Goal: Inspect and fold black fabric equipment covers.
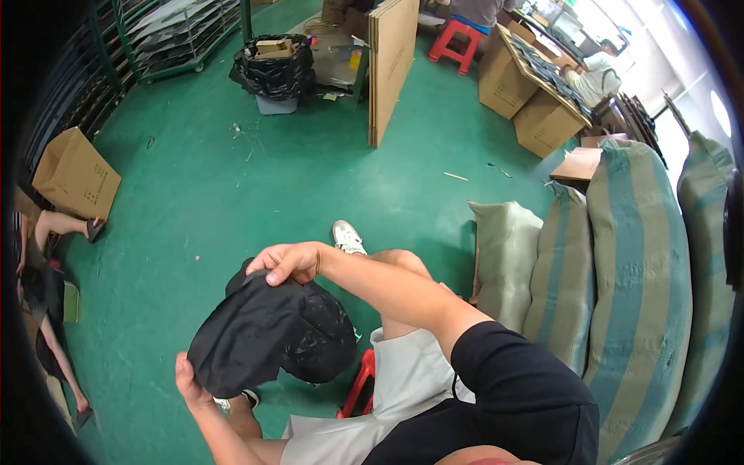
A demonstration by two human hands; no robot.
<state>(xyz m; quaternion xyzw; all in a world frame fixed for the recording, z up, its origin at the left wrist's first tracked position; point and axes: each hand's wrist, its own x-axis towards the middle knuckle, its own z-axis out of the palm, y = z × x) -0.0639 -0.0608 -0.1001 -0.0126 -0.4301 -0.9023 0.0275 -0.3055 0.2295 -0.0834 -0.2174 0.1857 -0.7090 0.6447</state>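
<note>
A limp piece of black fabric is stretched between my two hands over the space in front of my knees. My left hand pinches its lower left edge. At the upper edge, my right hand grips it with the thumb on top and the fingers behind. Just right of the fabric and partly behind it is a rounded black bundle with shiny creases; its exact kind I cannot make out. A red stool shows beside my left leg.
Tall striped woven sacks stand close at my right. Ahead are upright cardboard sheets and a bin lined with a black bag. An open carton and another person's legs are at left. Two people sit farther back.
</note>
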